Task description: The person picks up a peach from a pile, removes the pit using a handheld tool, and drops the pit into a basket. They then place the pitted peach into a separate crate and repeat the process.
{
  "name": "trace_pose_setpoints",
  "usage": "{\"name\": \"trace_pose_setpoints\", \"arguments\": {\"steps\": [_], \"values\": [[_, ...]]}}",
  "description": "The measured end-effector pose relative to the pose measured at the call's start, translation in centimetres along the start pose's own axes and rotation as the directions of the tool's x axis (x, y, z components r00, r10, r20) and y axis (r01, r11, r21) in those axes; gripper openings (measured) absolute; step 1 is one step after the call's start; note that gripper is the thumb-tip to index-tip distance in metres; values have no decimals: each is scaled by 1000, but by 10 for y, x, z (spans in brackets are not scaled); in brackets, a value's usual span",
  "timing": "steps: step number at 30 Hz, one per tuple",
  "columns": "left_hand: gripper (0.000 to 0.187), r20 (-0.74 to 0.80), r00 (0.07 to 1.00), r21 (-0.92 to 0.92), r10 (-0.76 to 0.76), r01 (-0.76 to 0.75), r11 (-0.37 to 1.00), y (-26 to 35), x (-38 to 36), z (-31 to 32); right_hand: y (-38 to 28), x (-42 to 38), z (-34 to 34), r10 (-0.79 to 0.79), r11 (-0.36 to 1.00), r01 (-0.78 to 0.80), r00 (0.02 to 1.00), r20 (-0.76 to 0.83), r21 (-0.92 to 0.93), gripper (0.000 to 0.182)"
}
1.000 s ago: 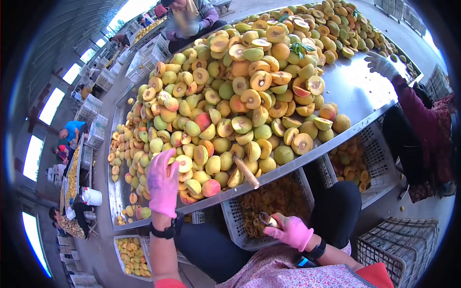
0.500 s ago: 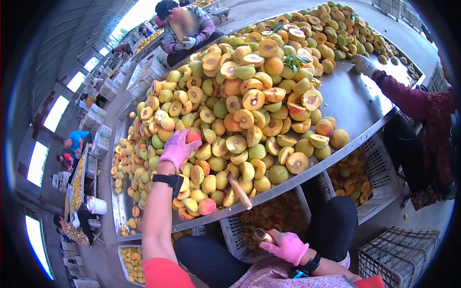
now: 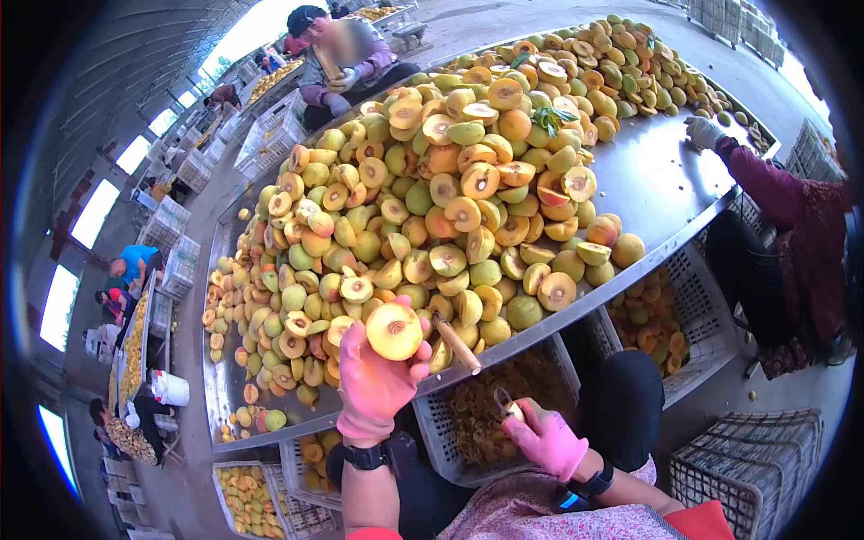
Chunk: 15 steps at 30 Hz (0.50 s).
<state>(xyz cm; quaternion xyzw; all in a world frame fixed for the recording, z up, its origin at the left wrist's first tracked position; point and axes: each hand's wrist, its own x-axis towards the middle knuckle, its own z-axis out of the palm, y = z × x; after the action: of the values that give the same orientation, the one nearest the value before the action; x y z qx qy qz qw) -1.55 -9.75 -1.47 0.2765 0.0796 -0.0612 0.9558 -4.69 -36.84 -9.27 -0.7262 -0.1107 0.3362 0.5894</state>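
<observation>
Gloved in pink, my left hand (image 3: 378, 378) has come back from the pile, where it was reaching half a second ago, and now grips a peach half (image 3: 393, 330) between thumb and fingers, cut face up toward me. That tells me the picking is done and the fruit is ready for the tool. The flesh is pale orange with a reddish hollow at the centre where the stone sits or sat; I cannot tell which. Below and to the right, my right hand (image 3: 540, 439) is closed around a small pitting tool (image 3: 501, 402) over the crate (image 3: 468, 468) of stones. Just beyond my left fingers a wooden handle (image 3: 457, 344) lies on the table edge (image 3: 630, 270), with the heap of peaches (image 3: 450, 198) behind.
</observation>
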Motion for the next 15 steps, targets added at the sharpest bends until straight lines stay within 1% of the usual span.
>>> {"name": "trace_pose_setpoints", "arguments": {"steps": [2, 3, 4, 5, 6, 7, 8, 9, 10, 11, 12, 13, 14, 15], "values": [[71, -28, 1000, 12, -13, 13, 1000, -33, -8, 1, -6, -2, -3, -87, 994, 83, 994, -71, -64, 32], [75, -82, 997, 110, 6, 3, 994, -49, -11, 0, -6, -6, -3, -60, 997, 55, 994, -91, -60, 32], [75, -105, 993, 264, 48, -19, 964, -64, -13, 2, -7, -6, -5, -175, 982, 161, 975, -137, -103, 32], [75, -121, 991, 368, 54, -6, 930, -75, -15, 3, -10, -4, -9, -292, 952, 268, 941, -173, -151, 33], [74, -143, 988, 469, 65, 10, 883, -84, -18, 4, -17, -6, -13, -280, 955, 255, 942, -184, -151, 33], [76, -179, 980, 574, 89, 31, 818, -90, -19, 15, -26, -9, -18, -334, 927, 291, 927, -171, -237, 31], [76, -187, 979, 571, 82, 41, 820, -96, -21, 17, -30, -12, -20, -391, 888, 329, 908, -150, -321, 30], [77, -221, 969, 661, 110, 66, 748, -100, -22, 17, -26, -12, -20, -475, 836, 391, 867, -151, -385, 32], [79, -252, 958, 740, 141, 96, 666, -105, -22, 19, -26, -12, -21, -469, 839, 387, 870, -150, -382, 32], [91, -284, 931, 775, 230, 81, 626, -117, -19, 25, -27, -13, -23, -455, 845, 374, 878, -147, -383, 33], [91, -291, 930, 773, 225, 90, 628, -119, -21, 25, -28, -14, -24, -443, 849, 362, 884, -146, -385, 35], [92, -306, 937, 738, 166, 123, 663, -120, -23, 26, -30, -15, -23, -416, 897, 353, 879, -234, -267, 35], [93, -315, 943, 702, 109, 154, 695, -119, -22, 26, -31, -15, -25, -414, 897, 351, 879, -236, -267, 35], [85, -248, 968, 659, 40, 138, 739, -117, -26, 24, -32, -15, -27, -308, 949, 276, 913, -269, -151, 35]]}}
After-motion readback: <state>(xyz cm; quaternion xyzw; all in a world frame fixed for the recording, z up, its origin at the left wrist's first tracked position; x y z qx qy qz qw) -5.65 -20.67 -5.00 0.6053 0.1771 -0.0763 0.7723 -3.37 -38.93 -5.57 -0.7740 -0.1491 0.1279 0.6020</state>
